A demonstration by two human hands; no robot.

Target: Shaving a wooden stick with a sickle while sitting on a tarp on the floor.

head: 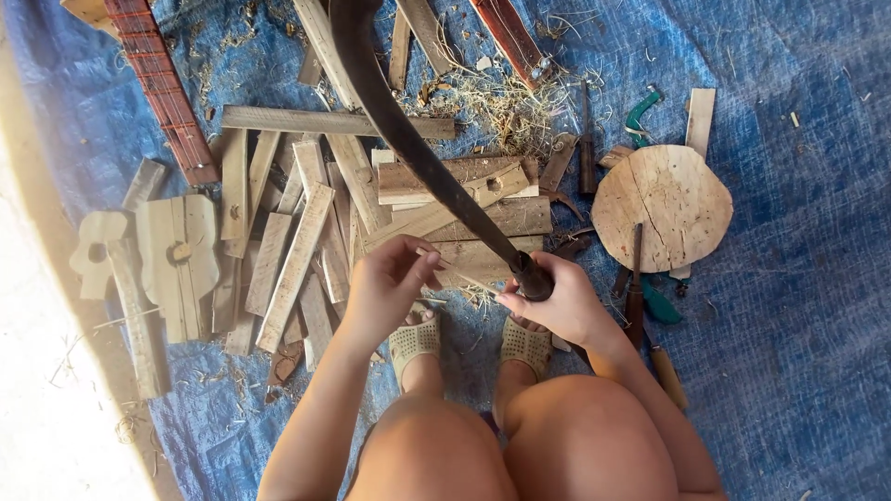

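Two hands meet just above the sandalled feet [469, 341] of a person squatting on a blue tarpaulin [798, 306]. The right hand [555, 301] is wrapped tight round the dark handle end of a long curved blade [408, 139], which sweeps up and away toward the top of the view. The left hand [388, 283] pinches a thin wooden sliver [455, 269] between thumb and fingertips, and that sliver runs across to the base of the blade, close to the right thumb.

Shaving so slight a piece well seems to call for short, shallow strokes with the edge angled away from the left fingertips, which sit near the steel. Bracing the right wrist against the knee would likely steady the heavy blade, whose length makes it top-heavy. Turning the sliver a little between strokes should keep its thickness even; too deep a bite could snap it.

Around the hands lie many rough wooden slats [292, 250], heaped between the feet and a fretted instrument neck [162, 88] at upper left. A pale guitar-shaped cutout [176, 260] rests to the left of the slats. A round wooden disc [664, 206] sits to the right, with a chisel [635, 278] laid across its lower edge and a green-handled tool [640, 113] above it. Shavings [506, 107] are scattered near the top.
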